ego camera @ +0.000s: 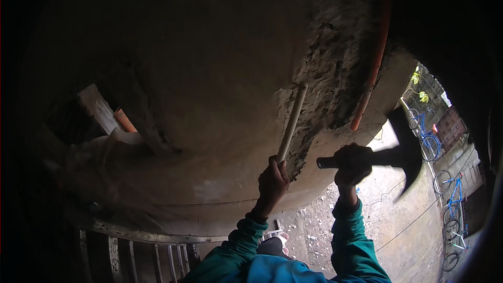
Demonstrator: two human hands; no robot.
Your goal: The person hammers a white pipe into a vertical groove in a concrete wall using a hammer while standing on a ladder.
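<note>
My left hand (273,182) is closed round the lower end of a pale rod (292,122), whose upper end meets the rough, broken plaster (326,67) of the wall (220,106). To the right, my right hand (353,163) grips the handle of a claw hammer (406,153); its dark head stands to the right of the fist, apart from the rod. An orange pipe (371,82) runs down along the broken strip and ends above my right hand. Thin wires hang by its lower end.
A metal railing or ladder (157,238) lies at the lower left. An opening with boards (98,108) is at the left. Far below, bits of rubble (310,228) lie on the ground, and several bicycles (456,196) stand along the right. A thin line crosses the lower right.
</note>
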